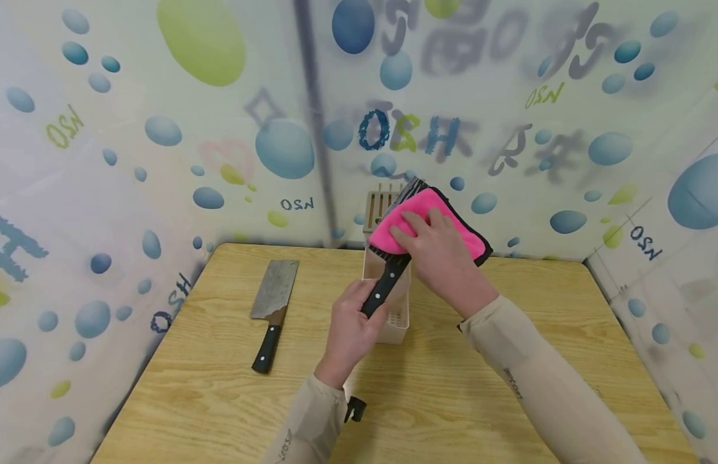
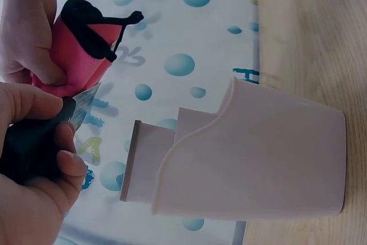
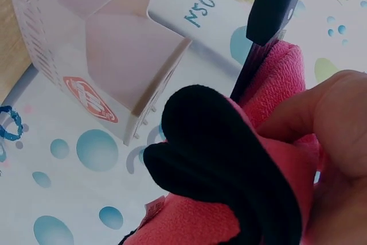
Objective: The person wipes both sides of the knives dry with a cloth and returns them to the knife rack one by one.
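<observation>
My left hand [image 1: 352, 325] grips the black riveted handle of a kitchen knife [image 1: 386, 287], held tilted up above the table. Folded over its blade is a pink cloth [image 1: 465, 235] with black edging, which hides most of the metal. My right hand [image 1: 441, 258] pinches the cloth against the blade, fingers on one side and thumb on the other. In the right wrist view, the cloth [image 3: 275, 78] lies along the blade near the handle [image 3: 278, 4]. A second knife, a cleaver [image 1: 275, 290] with a black handle, rests on the table to the left.
Behind and below the hands stands a pale knife holder [image 1: 394, 332] with a slotted top [image 1: 378, 209]; the left wrist view shows its side wall [image 2: 269, 153]. A small black object [image 1: 356, 408] is by the left sleeve. A patterned sheet [image 1: 289, 148] borders the wooden table [image 1: 191, 361].
</observation>
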Available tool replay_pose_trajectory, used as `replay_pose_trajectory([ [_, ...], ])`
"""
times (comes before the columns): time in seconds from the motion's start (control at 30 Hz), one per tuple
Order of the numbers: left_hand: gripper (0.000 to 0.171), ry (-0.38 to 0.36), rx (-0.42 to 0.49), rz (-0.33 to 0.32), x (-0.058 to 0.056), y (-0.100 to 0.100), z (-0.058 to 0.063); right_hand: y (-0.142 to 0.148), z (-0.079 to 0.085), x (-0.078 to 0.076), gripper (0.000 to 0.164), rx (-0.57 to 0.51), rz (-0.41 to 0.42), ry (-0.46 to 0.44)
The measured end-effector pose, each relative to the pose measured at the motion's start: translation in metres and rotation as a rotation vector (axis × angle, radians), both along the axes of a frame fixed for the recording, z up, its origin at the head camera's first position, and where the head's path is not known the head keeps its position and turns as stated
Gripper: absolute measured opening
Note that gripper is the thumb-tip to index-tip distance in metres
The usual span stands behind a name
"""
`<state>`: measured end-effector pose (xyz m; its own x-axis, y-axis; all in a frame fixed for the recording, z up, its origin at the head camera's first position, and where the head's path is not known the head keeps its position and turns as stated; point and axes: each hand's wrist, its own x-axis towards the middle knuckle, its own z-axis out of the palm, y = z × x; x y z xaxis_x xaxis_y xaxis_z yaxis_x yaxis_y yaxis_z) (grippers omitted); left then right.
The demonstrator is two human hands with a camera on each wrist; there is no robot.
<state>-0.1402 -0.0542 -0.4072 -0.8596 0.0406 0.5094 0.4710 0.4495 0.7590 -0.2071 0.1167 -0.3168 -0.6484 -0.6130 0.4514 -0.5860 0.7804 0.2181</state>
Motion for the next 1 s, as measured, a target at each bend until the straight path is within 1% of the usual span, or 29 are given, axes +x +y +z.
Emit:
replay_pose_trajectory([
  [0.13, 0.029, -0.009, 0.019, 0.004, 0.000, -0.001, -0.001, 0.001, -0.002, 0.002, 0.044, 0.005, 0.013, 0.017],
  [0.27, 0.029, -0.001, 0.031, 0.008, -0.001, -0.003, -0.001, 0.004, -0.004, 0.005, 0.046, 0.019, 0.027, 0.032],
  [0.5, 0.030, 0.025, 0.039, 0.019, -0.002, -0.004, -0.002, 0.011, -0.007, 0.009, 0.048, 0.029, 0.033, 0.020],
  [0.77, 0.032, 0.033, 0.054, 0.030, -0.003, -0.006, -0.004, 0.020, -0.010, 0.014, 0.049, 0.035, 0.068, 0.009],
  [1.0, 0.031, 0.025, 0.048, 0.000, -0.002, -0.006, -0.003, 0.026, -0.010, 0.012, 0.050, 0.004, 0.057, -0.022],
])
